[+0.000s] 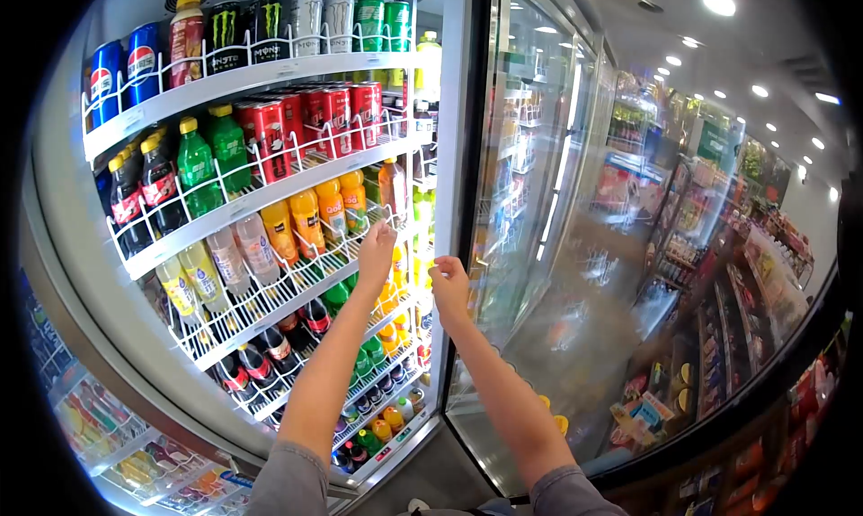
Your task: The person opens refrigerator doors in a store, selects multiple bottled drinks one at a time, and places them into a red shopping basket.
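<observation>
My left hand (378, 246) is raised at the right end of the third shelf (333, 278), its fingers curled close to the white wire guard. Whether it grips the wire or something small, I cannot make out. Just behind it stand orange soda bottles (331, 209) and an orange-brown bottle (392, 187). My right hand (449, 289) is closed in front of the cooler's right side, near the frame of the open glass door. Nothing that I can name shows in its fingers.
Higher shelves carry red cans (265, 138), green bottles (193, 170) and energy drink cans (225, 35). The glass door (548, 336) stands open on my right. Beyond it are snack shelves (719, 336). Another cooler (135, 444) stands at lower left.
</observation>
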`<state>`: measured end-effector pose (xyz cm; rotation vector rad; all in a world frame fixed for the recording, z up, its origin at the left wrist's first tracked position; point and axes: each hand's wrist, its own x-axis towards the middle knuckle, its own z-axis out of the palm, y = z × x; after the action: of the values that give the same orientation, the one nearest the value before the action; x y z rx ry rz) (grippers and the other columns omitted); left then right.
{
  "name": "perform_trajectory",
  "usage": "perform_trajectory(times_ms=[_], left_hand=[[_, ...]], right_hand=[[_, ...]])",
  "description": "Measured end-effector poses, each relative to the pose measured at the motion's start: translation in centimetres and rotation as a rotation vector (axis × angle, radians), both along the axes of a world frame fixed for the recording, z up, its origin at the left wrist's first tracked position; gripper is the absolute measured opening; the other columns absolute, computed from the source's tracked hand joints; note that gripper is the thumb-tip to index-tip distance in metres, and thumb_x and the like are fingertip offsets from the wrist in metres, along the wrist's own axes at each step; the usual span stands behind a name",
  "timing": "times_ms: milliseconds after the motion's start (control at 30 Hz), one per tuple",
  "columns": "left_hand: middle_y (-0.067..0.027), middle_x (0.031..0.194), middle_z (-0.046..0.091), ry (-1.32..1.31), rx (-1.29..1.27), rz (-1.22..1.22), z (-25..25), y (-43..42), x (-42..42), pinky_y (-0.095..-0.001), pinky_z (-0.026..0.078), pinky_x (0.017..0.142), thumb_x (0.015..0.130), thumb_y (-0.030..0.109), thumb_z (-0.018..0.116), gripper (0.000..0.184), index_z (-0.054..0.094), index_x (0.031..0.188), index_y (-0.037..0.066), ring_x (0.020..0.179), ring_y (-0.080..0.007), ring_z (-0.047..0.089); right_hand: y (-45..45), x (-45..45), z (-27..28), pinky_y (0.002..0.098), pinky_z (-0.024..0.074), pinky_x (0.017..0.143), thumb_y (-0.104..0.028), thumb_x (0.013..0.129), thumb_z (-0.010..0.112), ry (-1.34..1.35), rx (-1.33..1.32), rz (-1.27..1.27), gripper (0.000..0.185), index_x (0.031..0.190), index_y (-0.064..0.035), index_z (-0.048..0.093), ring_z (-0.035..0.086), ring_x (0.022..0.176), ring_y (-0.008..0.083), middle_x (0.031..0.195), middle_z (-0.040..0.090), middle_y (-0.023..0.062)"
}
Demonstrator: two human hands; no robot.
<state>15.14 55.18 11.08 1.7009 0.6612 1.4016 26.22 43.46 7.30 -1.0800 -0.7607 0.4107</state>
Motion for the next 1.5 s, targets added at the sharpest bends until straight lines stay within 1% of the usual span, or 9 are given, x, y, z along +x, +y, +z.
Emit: perform_trajectory(times_ms=[400,567,800,900,1000,1100,1200,1267,1500], left_hand=[[-0.034,0.144,0.032,0.412,0.0,0.392,3.3,17.0,9.9,-0.0415,0.032,0.111,0.072,0.043,0.078,0.115,0.006,0.15,-0.002,0.133,-0.044,0.037],[-0.0208,0.107,0.064,0.268,0.177,0.43,1.5,20.6,9.8,-0.0454,0.049,0.086,0.076,0.039,0.073,0.06,0.047,0.116,0.004,0.099,-0.0374,0.062],[-0.0169,0.117,0.06,0.125,0.529,0.204,2.7,13.1,6.6,-0.0398,0.047,0.093,0.078,0.007,0.072,0.055,0.046,0.126,0.005,0.109,-0.0326,0.059],[-0.017,0.118,0.058,0.127,0.609,0.157,4.6,9.1,4.6,-0.038,0.044,0.097,0.077,0.015,0.076,0.059,0.047,0.127,0.003,0.113,-0.0325,0.057],[-0.0156,0.118,0.061,0.118,0.661,0.036,6.7,4.0,2.6,-0.0355,0.05,0.091,0.075,0.017,0.078,0.065,0.048,0.131,0.001,0.106,-0.0267,0.062],[-0.0143,0.11,0.066,0.028,0.307,-0.232,7.0,-1.0,0.8,-0.0315,0.054,0.081,0.075,0.02,0.079,0.073,0.046,0.136,-0.004,0.096,-0.0171,0.066],[-0.0061,0.104,0.066,-0.164,-0.041,-0.495,6.3,-6.0,-0.1,-0.0256,0.053,0.077,0.081,0.008,0.072,0.062,0.048,0.138,0.0,0.092,-0.0106,0.064],[-0.0047,0.105,0.066,-0.099,-0.054,-0.509,5.0,-7.4,-0.2,-0.0265,0.053,0.078,0.083,0.006,0.069,0.058,0.049,0.137,0.002,0.094,-0.0102,0.062],[-0.0095,0.127,0.059,-0.089,-0.314,-0.63,-0.1,-14.2,-2.4,-0.0312,0.042,0.101,0.094,0.016,0.061,0.052,0.043,0.142,0.002,0.115,-0.0166,0.055]], right_hand=[[1.9,4.1,2.2,0.025,0.0458,0.065,-0.015,0.09,0.055,-0.119,-0.223,0.197,0.016,0.103,-0.0067,0.06,0.056,0.073,0.0097,0.087,0.06,0.0016],[1.4,5.5,1.1,0.0241,0.0465,0.063,-0.017,0.092,0.053,-0.132,-0.222,0.19,0.018,0.103,-0.0059,0.062,0.059,0.071,0.0108,0.086,0.063,0.0042],[3.1,4.7,1.7,0.0248,0.0494,0.07,-0.011,0.092,0.057,-0.25,-0.167,0.164,0.021,0.113,-0.0067,0.056,0.06,0.078,0.0112,0.089,0.062,0.0037],[4.3,4.5,1.6,0.0244,0.0493,0.072,-0.006,0.09,0.059,-0.346,-0.082,0.13,0.032,0.121,-0.0059,0.051,0.059,0.084,0.0114,0.098,0.062,0.0064],[2.3,3.6,4.0,0.0343,0.0422,0.097,-0.017,0.087,0.068,-0.512,-0.094,0.025,0.058,0.137,-0.0063,0.04,0.052,0.114,0.0208,0.126,0.054,0.014],[-0.4,3.5,5.0,0.0418,0.0307,0.109,-0.043,0.077,0.076,-0.594,-0.117,0.021,0.092,0.145,0.0001,0.031,0.036,0.134,0.0314,0.143,0.038,0.0225],[-4.7,2.3,5.3,0.036,0.0417,0.099,-0.038,0.085,0.072,-0.268,-0.13,0.525,0.071,0.136,-0.0006,0.04,0.053,0.116,0.0213,0.125,0.056,0.0133],[-6.4,1.7,3.1,0.027,0.0486,0.081,-0.035,0.087,0.071,-0.244,-0.075,0.426,0.057,0.125,-0.0012,0.046,0.058,0.091,0.0107,0.102,0.061,0.0048],[-13.8,-0.1,-0.3,0.0282,0.0503,0.084,-0.029,0.093,0.064,-0.031,-0.133,0.419,0.055,0.135,-0.004,0.038,0.06,0.095,0.0128,0.109,0.059,0.0061]])
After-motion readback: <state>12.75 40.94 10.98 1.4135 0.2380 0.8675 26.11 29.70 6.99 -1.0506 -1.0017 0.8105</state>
